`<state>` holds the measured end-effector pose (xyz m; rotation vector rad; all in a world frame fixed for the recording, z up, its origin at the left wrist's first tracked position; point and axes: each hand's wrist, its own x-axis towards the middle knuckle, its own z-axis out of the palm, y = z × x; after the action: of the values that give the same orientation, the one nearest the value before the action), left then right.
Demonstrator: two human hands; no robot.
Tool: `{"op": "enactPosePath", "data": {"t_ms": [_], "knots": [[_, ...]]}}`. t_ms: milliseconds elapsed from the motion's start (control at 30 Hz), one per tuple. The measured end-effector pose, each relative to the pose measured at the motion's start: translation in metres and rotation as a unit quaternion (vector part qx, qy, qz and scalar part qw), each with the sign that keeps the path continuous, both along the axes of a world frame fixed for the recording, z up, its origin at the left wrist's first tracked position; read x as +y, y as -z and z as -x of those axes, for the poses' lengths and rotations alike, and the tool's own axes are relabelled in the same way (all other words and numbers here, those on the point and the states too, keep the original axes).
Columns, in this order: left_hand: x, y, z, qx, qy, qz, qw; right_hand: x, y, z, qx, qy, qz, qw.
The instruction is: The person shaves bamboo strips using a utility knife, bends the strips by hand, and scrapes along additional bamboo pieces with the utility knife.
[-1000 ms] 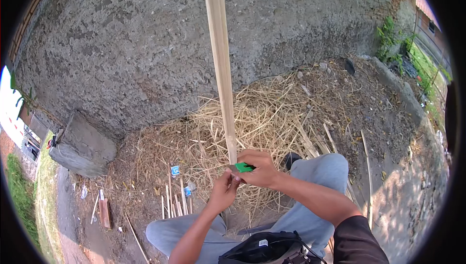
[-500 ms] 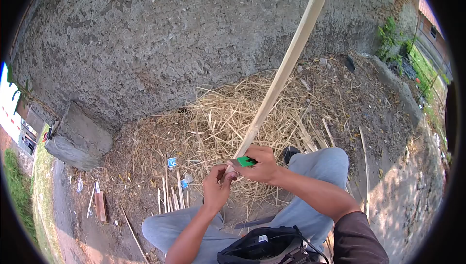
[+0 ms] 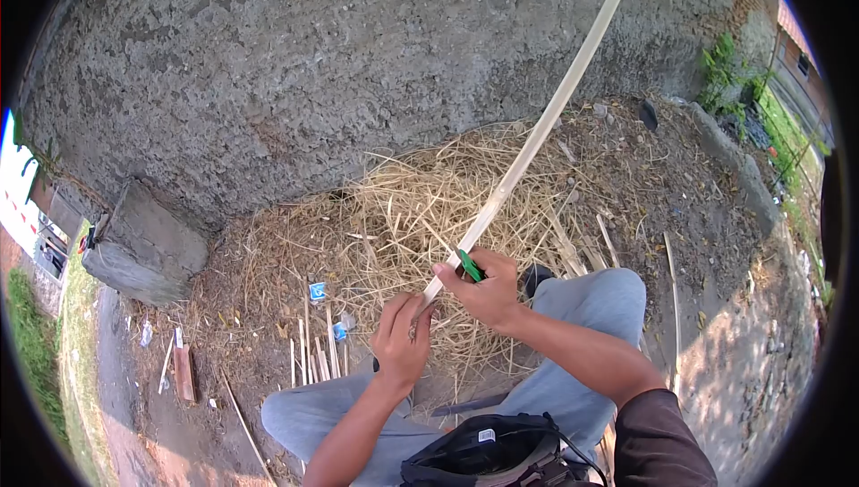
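A long pale strip [image 3: 543, 124], which looks like split bamboo, slants from the upper right down to both hands. My left hand [image 3: 401, 337] is closed round its lower end. A little above it, my right hand [image 3: 486, 290] holds a tool with a green handle [image 3: 469, 265] and has its thumb against the strip. The tool's blade is hidden by the fingers and the strip.
Shavings [image 3: 420, 209] are heaped before a rough wall [image 3: 340, 66]. Thin strips [image 3: 313, 357] lie left of my legs, others to the right. A concrete block [image 3: 148, 245] is at the left; an open black bag [image 3: 501, 451] rests at my lap.
The strip's top has swung to the right and the strip has turned. My right hand has moved up along it from the lower end, and the green handle now tilts more upright.
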<state>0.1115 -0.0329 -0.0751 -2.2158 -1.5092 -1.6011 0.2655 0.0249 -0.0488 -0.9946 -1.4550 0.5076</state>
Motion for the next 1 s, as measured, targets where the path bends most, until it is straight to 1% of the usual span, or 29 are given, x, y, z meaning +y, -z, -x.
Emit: {"op": "enactPosePath", "data": {"t_ms": [67, 133, 167, 233, 333, 467, 567, 667, 733, 867, 967, 1000], "knots": [[-0.001, 0.001, 0.001, -0.017, 0.003, 0.005, 1.000, -0.001, 0.004, 0.002, 0.012, 0.009, 0.011, 1.000], [0.000, 0.000, 0.001, -0.023, -0.001, -0.011, 1.000, -0.001, 0.008, 0.004, 0.022, 0.018, 0.056, 0.998], [0.002, 0.000, 0.002, -0.023, -0.002, -0.011, 1.000, -0.001, 0.009, 0.005, 0.022, 0.017, 0.057, 0.998], [0.005, 0.001, 0.003, -0.021, -0.006, -0.053, 0.998, 0.000, 0.008, 0.007, 0.048, 0.024, 0.062, 0.997], [0.004, 0.000, 0.003, -0.027, -0.010, -0.046, 0.999, 0.000, 0.009, 0.007, 0.039, 0.027, 0.077, 0.996], [0.003, -0.003, 0.002, -0.029, -0.014, -0.035, 0.999, -0.001, 0.011, 0.012, 0.051, 0.032, 0.055, 0.997], [0.003, -0.003, 0.002, -0.012, -0.011, -0.059, 0.998, -0.002, 0.012, 0.013, 0.045, 0.034, 0.057, 0.997], [0.001, -0.001, 0.002, -0.039, -0.009, -0.034, 0.999, -0.002, 0.017, 0.013, 0.042, 0.026, 0.058, 0.997], [-0.001, 0.001, 0.004, -0.075, -0.008, 0.034, 0.997, -0.004, 0.017, 0.012, 0.022, 0.012, 0.109, 0.994], [-0.002, 0.000, 0.004, -0.067, -0.009, 0.029, 0.997, -0.004, 0.018, 0.013, 0.015, 0.012, 0.107, 0.994], [-0.002, -0.007, 0.005, -0.073, -0.008, 0.054, 0.996, -0.001, 0.015, 0.014, 0.050, 0.018, 0.096, 0.994], [0.000, -0.011, 0.009, -0.124, 0.004, 0.084, 0.989, 0.001, 0.014, 0.013, 0.054, 0.021, 0.083, 0.995]]}}
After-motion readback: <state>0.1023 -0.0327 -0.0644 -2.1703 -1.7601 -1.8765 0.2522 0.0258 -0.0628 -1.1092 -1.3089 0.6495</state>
